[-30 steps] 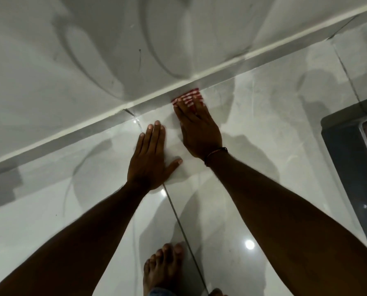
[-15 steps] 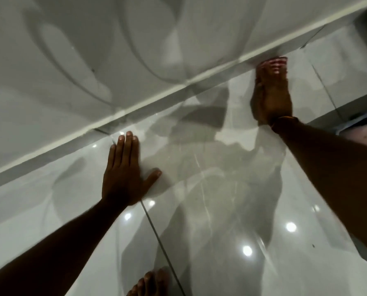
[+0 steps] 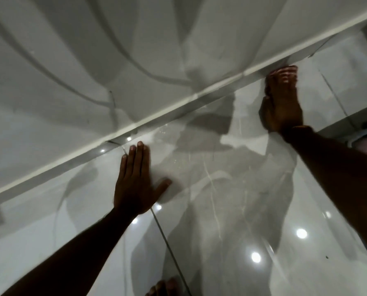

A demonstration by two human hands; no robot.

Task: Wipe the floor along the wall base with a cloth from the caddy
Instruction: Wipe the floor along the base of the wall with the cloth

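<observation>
My right hand [image 3: 282, 105] presses a red-and-white cloth [image 3: 285, 71] onto the glossy floor right at the wall base [image 3: 178, 103], in the upper right of the view. Only the cloth's far edge shows past my fingertips, and it is blurred. My left hand [image 3: 135, 182] lies flat on the floor tile with fingers together and thumb spread, holding nothing, a little short of the wall base. The caddy is not in view.
The pale skirting strip runs diagonally from lower left to upper right. A tile joint [image 3: 167, 242] runs from my left hand toward my bare toes [image 3: 161, 289] at the bottom edge. A dark object [image 3: 366, 129] sits at the right edge.
My right hand has slid the cloth to the right along the wall base, well away from my left hand. The left hand has stayed planted on the floor.
</observation>
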